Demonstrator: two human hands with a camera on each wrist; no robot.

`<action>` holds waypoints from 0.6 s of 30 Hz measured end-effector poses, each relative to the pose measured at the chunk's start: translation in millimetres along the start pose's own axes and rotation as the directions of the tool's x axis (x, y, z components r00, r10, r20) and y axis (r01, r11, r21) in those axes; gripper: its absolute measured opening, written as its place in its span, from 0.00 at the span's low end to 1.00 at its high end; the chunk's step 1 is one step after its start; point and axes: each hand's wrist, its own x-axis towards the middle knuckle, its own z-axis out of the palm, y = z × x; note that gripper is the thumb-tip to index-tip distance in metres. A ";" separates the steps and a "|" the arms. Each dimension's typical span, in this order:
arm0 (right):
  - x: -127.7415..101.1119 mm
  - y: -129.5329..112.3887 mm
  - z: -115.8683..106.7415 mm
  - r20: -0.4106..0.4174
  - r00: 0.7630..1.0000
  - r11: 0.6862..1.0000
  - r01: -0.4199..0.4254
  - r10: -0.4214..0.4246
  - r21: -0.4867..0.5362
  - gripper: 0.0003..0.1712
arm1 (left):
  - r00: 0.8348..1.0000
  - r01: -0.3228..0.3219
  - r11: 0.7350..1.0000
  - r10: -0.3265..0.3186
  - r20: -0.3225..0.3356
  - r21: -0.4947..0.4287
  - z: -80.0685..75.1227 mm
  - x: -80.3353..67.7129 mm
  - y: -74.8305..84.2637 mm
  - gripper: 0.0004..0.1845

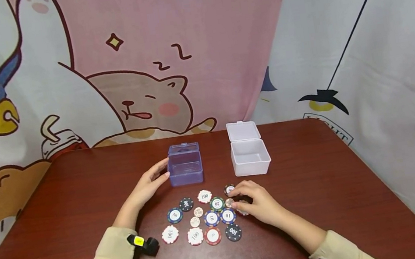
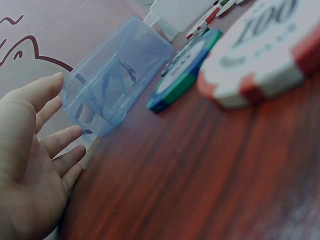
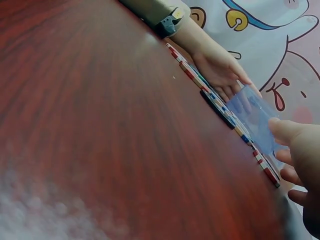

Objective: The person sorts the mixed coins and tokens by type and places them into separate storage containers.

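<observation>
My left hand (image 1: pixel 147 188) is beside a clear blue box (image 1: pixel 185 168) with its lid up. The thumb and fingertips reach the box's left wall, and in the left wrist view the fingers (image 2: pixel 62 142) are spread. Over the right end of a spread of poker chips hovers my right hand (image 1: pixel 257 200), thumb and fingers apart. Its fingertips are at a small tan chip (image 1: pixel 230 203) and a dark chip (image 1: pixel 229 189). Under that hand, another chip (image 1: pixel 244 208) is partly hidden. In the right wrist view nothing shows between the thumb and fingers (image 3: pixel 292 175).
A white box (image 1: pixel 251 158), lid raised, stands right of the blue one. Several chips lie flat nearer me, among them a green chip (image 1: pixel 217 204), a red chip (image 1: pixel 213 235) and a black chip (image 1: pixel 233 232). A printed curtain (image 1: pixel 194 38) hangs behind the table (image 1: pixel 362 214).
</observation>
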 end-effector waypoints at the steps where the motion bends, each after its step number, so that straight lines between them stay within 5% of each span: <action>1: -0.2 1.0 0.5 0.003 1.000 1.000 0.001 -0.001 -0.007 0.14 | 1.000 -0.005 1.000 0.005 0.001 0.005 0.3 0.1 -0.9 0.28; 8: -1.1 2.9 0.9 0.033 0.999 0.999 -0.014 0.016 -0.051 0.13 | 1.000 0.004 1.000 -0.004 -0.002 0.002 2.1 -0.3 2.9 0.28; 18: -1.1 5.2 0.3 0.053 0.997 0.994 -0.043 0.048 -0.100 0.11 | 0.999 0.039 0.999 -0.040 0.022 0.028 4.5 -7.4 38.2 0.28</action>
